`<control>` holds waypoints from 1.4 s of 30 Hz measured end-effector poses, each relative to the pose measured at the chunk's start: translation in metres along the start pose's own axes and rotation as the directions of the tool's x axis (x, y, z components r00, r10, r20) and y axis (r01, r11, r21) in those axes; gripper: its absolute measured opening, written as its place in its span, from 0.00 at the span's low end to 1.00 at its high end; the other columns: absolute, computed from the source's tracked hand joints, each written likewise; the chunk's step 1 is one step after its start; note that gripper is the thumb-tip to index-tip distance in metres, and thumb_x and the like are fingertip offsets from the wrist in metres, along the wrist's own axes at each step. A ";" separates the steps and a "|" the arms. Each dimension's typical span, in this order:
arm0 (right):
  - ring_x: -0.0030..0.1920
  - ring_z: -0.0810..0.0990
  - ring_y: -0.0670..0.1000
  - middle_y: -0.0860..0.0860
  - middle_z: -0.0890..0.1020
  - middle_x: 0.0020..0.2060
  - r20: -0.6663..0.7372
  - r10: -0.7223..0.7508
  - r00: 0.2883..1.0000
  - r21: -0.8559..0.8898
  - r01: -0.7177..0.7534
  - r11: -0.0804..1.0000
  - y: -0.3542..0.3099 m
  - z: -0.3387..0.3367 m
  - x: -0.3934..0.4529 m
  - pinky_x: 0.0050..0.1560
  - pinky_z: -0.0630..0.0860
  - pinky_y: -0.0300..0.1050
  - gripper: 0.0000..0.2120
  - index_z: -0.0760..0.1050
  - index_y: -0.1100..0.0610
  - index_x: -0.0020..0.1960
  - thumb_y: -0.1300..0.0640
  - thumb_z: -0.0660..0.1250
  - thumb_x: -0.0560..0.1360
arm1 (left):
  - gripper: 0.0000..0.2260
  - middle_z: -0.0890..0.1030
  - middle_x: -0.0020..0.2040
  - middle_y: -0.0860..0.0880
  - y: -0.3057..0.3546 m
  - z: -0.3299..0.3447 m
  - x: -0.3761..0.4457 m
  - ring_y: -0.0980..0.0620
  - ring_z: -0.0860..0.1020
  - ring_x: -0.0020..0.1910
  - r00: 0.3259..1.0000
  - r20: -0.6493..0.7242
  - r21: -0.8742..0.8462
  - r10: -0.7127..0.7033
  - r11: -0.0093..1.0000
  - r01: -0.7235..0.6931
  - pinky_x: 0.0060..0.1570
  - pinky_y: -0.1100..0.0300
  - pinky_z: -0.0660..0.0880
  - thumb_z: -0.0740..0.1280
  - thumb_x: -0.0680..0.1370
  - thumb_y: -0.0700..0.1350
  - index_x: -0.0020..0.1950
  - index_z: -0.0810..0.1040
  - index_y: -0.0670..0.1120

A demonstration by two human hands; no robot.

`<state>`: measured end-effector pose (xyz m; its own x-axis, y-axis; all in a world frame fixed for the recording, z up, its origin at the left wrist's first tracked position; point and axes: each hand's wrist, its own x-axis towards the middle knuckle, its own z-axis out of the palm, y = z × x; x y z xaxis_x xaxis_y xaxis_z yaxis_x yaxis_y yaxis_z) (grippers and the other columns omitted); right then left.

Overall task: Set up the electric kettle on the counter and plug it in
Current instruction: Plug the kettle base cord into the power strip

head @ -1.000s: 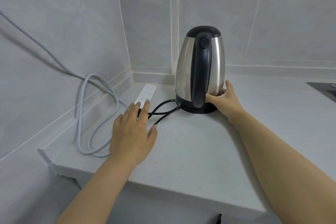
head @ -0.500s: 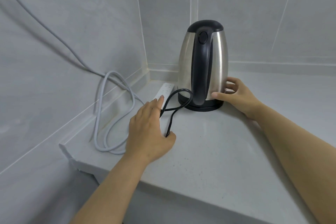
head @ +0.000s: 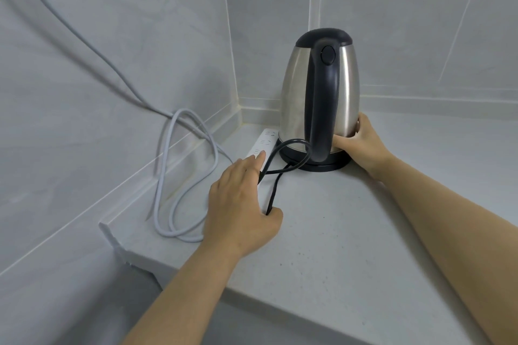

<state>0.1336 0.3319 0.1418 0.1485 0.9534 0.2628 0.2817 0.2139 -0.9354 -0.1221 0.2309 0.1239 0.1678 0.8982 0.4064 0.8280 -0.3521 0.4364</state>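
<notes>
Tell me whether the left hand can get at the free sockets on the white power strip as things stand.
Probably yes. The left hand already lies over the near end of the power strip, forefinger on it, and nothing covers the far sockets. The black cord loops close by.

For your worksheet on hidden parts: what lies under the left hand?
Part of the white power strip and the black cord run under the left hand; any plug is hidden.

One kettle (head: 319,98), one power strip (head: 262,144), two cords.
</notes>
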 end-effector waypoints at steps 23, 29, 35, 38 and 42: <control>0.54 0.77 0.46 0.43 0.75 0.55 -0.237 -0.001 0.972 -0.109 -0.026 0.994 -0.032 0.029 -0.069 0.49 0.71 0.39 0.43 0.61 0.45 0.61 0.38 0.80 0.54 | 0.13 0.84 0.39 0.58 0.007 -0.017 -0.007 0.60 0.80 0.42 0.935 -0.289 -0.606 -0.207 0.795 -0.011 0.43 0.73 0.73 0.59 0.81 0.54 0.42 0.80 0.57; 0.54 0.76 0.45 0.40 0.73 0.52 -0.224 -0.016 0.974 -0.117 -0.011 0.993 -0.036 0.025 -0.079 0.48 0.69 0.37 0.41 0.60 0.44 0.62 0.42 0.80 0.58 | 0.04 0.85 0.35 0.51 0.006 -0.021 -0.005 0.55 0.84 0.38 0.872 -0.310 -0.779 -0.378 0.627 -0.005 0.42 0.57 0.76 0.64 0.80 0.51 0.50 0.76 0.53; 0.52 0.75 0.39 0.39 0.73 0.53 -0.172 -0.025 0.985 -0.135 0.001 0.991 -0.039 0.024 -0.093 0.44 0.70 0.33 0.40 0.58 0.40 0.60 0.43 0.80 0.58 | 0.03 0.84 0.41 0.55 0.008 -0.023 -0.006 0.58 0.83 0.39 0.927 -0.324 -0.680 -0.191 0.728 -0.088 0.43 0.69 0.76 0.70 0.76 0.44 0.46 0.82 0.52; 0.51 0.75 0.38 0.39 0.73 0.53 -0.156 -0.032 0.987 -0.136 0.010 0.991 -0.041 0.025 -0.100 0.43 0.69 0.31 0.39 0.58 0.40 0.60 0.44 0.80 0.59 | 0.04 0.83 0.43 0.57 0.008 -0.034 0.001 0.60 0.81 0.43 0.937 -0.348 -0.539 -0.015 0.821 -0.187 0.46 0.71 0.74 0.73 0.74 0.44 0.47 0.84 0.51; 0.54 0.76 0.41 0.41 0.75 0.55 -0.135 -0.047 0.990 -0.113 0.032 0.993 -0.040 0.026 -0.103 0.47 0.73 0.37 0.39 0.59 0.38 0.59 0.42 0.78 0.56 | 0.05 0.83 0.41 0.58 0.016 -0.054 0.016 0.60 0.81 0.41 0.965 -0.263 -0.552 0.019 0.817 -0.167 0.43 0.73 0.73 0.73 0.73 0.44 0.44 0.84 0.54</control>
<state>0.0828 0.2307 0.1465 0.2620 0.9045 0.3364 0.3919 0.2188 -0.8936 -0.1350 0.2253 0.1808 0.0366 0.7904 0.6115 0.3537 -0.5826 0.7318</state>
